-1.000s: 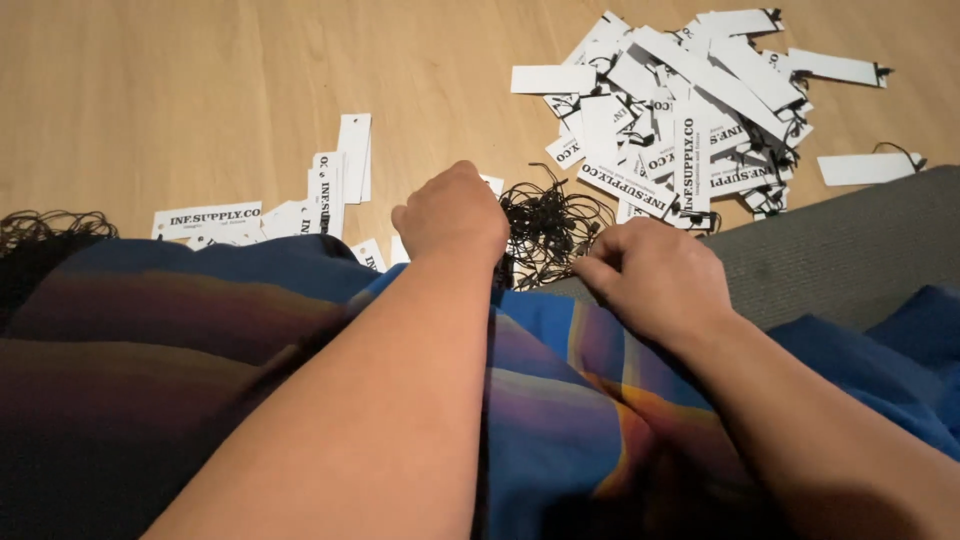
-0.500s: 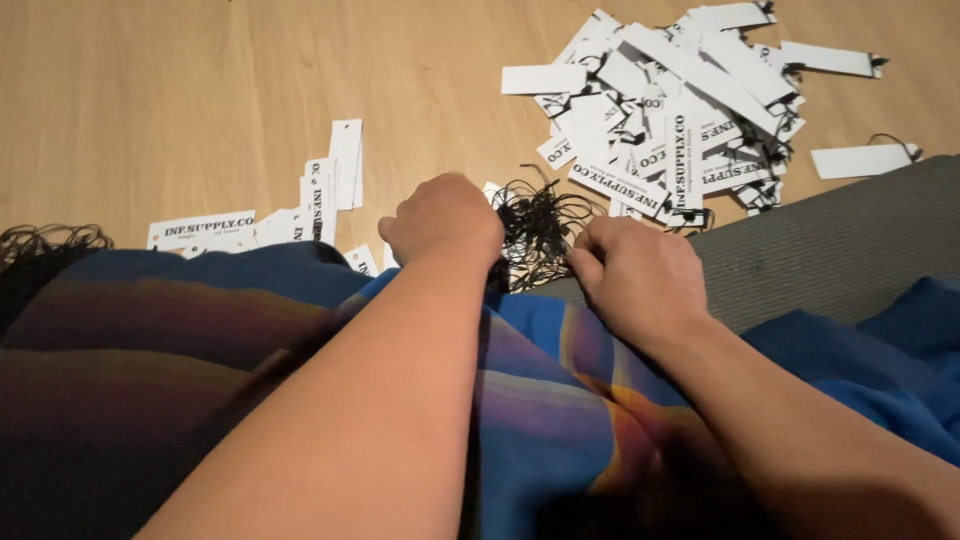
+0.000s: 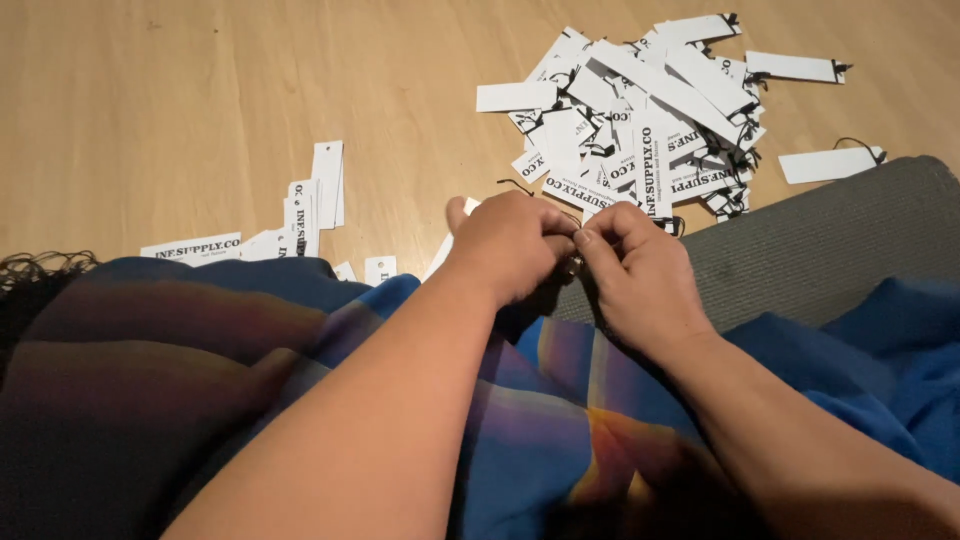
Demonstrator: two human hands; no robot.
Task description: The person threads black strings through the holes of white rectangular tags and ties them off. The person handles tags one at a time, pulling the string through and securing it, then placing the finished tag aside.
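My left hand (image 3: 515,240) and my right hand (image 3: 640,270) meet fingertip to fingertip just above a blue, purple and orange striped cloth (image 3: 560,420) that lies across my lap. Both hands are closed and pinch something small between them. A thin black string (image 3: 512,184) loops out past my left hand's knuckles. The hands hide most of what they pinch.
A big heap of white paper tags with black strings (image 3: 650,110) lies on the wooden floor (image 3: 200,90) beyond the hands. A smaller group of tags (image 3: 300,215) lies to the left. A grey mat (image 3: 830,250) is at the right. The cloth's dark fringe (image 3: 40,270) shows at far left.
The hands have closed together, and the tangle of black strings that showed between them is now covered. The view has shifted slightly.
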